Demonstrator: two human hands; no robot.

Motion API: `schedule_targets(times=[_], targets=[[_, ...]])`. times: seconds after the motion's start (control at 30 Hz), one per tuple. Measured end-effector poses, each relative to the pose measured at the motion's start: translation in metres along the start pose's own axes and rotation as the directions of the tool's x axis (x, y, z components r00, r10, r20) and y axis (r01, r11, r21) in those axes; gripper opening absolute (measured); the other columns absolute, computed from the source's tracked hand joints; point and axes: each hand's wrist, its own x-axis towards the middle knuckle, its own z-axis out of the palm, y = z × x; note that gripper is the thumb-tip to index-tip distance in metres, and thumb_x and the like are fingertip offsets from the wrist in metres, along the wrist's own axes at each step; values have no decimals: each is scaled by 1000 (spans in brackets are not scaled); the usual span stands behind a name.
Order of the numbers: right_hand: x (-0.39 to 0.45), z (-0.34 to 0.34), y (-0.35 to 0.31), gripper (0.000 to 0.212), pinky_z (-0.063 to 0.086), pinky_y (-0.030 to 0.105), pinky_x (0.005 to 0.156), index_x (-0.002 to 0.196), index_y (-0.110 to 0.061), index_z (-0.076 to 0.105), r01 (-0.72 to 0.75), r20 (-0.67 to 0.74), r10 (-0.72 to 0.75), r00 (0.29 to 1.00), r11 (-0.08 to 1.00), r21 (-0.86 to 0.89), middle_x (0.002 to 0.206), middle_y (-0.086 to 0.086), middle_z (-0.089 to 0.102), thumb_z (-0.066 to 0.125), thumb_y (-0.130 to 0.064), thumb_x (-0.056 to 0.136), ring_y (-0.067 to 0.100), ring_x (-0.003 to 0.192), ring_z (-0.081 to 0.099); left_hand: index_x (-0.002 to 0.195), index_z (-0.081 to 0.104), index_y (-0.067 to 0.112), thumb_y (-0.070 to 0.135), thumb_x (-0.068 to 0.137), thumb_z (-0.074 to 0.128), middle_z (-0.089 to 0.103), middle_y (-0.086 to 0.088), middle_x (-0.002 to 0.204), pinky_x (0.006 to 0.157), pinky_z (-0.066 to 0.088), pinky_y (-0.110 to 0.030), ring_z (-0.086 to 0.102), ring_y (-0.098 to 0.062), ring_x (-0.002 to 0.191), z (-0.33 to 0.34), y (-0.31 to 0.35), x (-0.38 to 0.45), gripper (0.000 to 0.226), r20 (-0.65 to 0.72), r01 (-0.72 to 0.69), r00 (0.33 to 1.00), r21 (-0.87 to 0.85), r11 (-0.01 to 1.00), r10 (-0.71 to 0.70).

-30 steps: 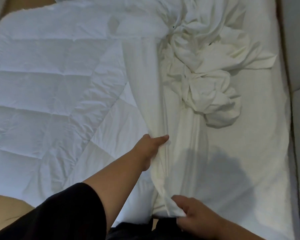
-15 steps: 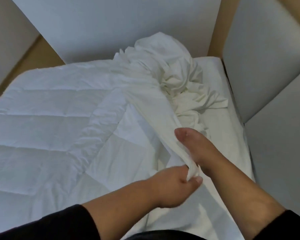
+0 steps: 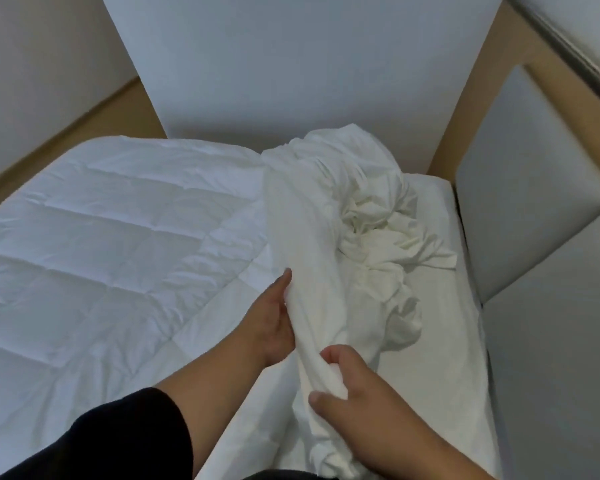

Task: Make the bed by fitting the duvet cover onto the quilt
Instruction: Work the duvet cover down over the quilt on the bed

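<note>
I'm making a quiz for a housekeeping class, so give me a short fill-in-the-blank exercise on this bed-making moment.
1. Both hands grip the bunched duvet ____.
2. The quilt lies spread flat on the ____ side of the picture.
3. The left hand holds the duvet cover farther from the camera than the ____ hand does.
4. The crumpled heap of cover lies toward the ____ end of the bed.

Missing words: cover; left; right; far
</note>
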Motion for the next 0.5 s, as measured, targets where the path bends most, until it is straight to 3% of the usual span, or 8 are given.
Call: schedule_targets(times=[0.1,0.2,0.27,0.33,0.4,0.43,0.47,0.5], targets=[[-9,-7,-5,36,43,14,83,121,-49,41,-38,23,38,999,999,-9,113,-22,58,59,-50,90,-7,100,57,125,65,4,27,97,65,75,-13,111,99,53,-48,71,-32,106,15,14,5,36,-161,-5,987,120,993,25],[-10,-11,11,30,46,17,91,112,-52,42,-90,-63,88,994,995,-30,113,-18,61,61,-49,89,-6,99,58,120,68,10,39,100,60,77,-7,104,97,55,-45,73,-28,101,27,19,-8,37,-201,-104,968,211,972,147],[-13,-8,20,34,45,22,99,110,-53,39,-107,-165,97,982,993,-53,123,-16,57,64,-54,86,-2,105,57,120,70,10,42,101,56,77,-9,107,99,53,-45,72,-28,103,36,23,-29,40,-131,-150,976,180,972,175],[-18,-1,24,66,39,27,106,122,-52,30,-127,-236,84,968,977,-173,137,-16,40,62,-72,69,5,124,46,118,71,5,39,102,54,75,-14,110,94,55,-44,73,-29,100,54,23,-63,41,11,-176,984,114,978,176],[-18,12,4,92,39,32,107,135,-46,28,-107,-347,24,938,969,-224,136,-22,33,54,-78,53,4,126,41,106,72,3,39,96,62,74,-15,100,77,56,-35,72,-26,84,70,7,-97,39,155,-213,970,183,960,186],[-25,21,-1,79,50,33,95,128,-39,40,-40,-377,-63,924,965,-259,128,-19,46,57,-70,58,4,114,53,94,72,6,40,90,68,69,-14,86,67,53,-30,67,-22,72,78,-2,-112,34,211,-235,960,239,942,186],[-17,20,4,50,57,30,66,112,-25,58,8,-543,-178,821,954,-301,105,-8,64,60,-52,70,11,87,67,81,69,12,39,86,73,63,-11,72,57,48,-26,61,-18,60,81,-11,-123,28,278,-244,946,275,930,166],[-5,24,-4,24,39,19,41,84,-10,63,-12,-655,-178,734,961,-275,71,7,66,56,-33,79,23,55,66,72,65,15,35,85,74,57,-7,63,51,44,-23,56,-15,52,84,-18,-133,26,337,-236,931,269,934,138]])
